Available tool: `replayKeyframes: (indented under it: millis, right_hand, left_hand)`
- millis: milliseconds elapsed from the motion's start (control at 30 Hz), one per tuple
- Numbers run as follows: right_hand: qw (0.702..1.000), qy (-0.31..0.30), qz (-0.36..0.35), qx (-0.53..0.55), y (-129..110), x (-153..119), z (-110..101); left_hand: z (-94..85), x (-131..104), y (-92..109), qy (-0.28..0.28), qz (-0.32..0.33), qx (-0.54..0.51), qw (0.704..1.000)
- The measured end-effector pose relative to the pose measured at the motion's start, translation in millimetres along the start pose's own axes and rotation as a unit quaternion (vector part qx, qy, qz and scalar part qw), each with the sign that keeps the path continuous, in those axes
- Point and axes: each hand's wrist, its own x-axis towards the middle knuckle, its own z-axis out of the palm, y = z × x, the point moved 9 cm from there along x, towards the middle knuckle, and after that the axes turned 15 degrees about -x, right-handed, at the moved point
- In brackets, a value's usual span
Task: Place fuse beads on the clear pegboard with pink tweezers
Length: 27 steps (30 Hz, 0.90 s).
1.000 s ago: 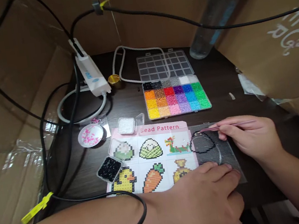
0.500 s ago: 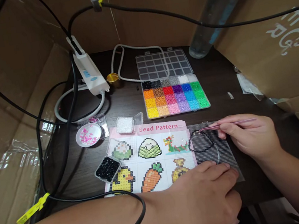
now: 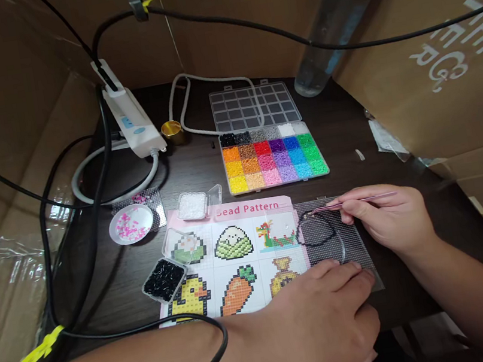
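Observation:
Pinched in my right hand (image 3: 389, 216) is a pair of pink tweezers (image 3: 362, 200), its tips at the upper edge of a black bead outline (image 3: 317, 243). A few pale beads seem to sit by the tips, too small to make out clearly. The outline lies on a clear pegboard (image 3: 354, 243) that overlaps the right side of the Bead Pattern sheet (image 3: 246, 209). My left hand (image 3: 333, 306) rests with fingers extended over the pegboard's lower edge, holding nothing I can see. An open box of black beads (image 3: 164, 280) and one of white beads (image 3: 192, 205) stand on the sheet's left.
A sorted bead case (image 3: 274, 158) stands open behind the sheet. On the left are a white dish of pink beads (image 3: 131, 224), a power strip (image 3: 133, 121) and a gold cup (image 3: 172, 132). Black cable (image 3: 101, 153) crosses my left forearm. Cardboard walls (image 3: 219, 33) enclose the table.
The whole view has shifted slightly, so things appear a little further left. The tweezers stay at the outline's upper edge, and my left hand stays on the pegboard.

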Motion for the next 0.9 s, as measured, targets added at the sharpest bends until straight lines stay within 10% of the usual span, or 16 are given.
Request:
replayKeyframes:
  millis: [900]
  right_hand:
    - [0.999, 0.016, 0.016, 0.038, 3.1, -1.0, -1.8]
  left_hand:
    - [-0.5, -0.4, -0.5, -0.014, -0.009, -0.003, 1.0]
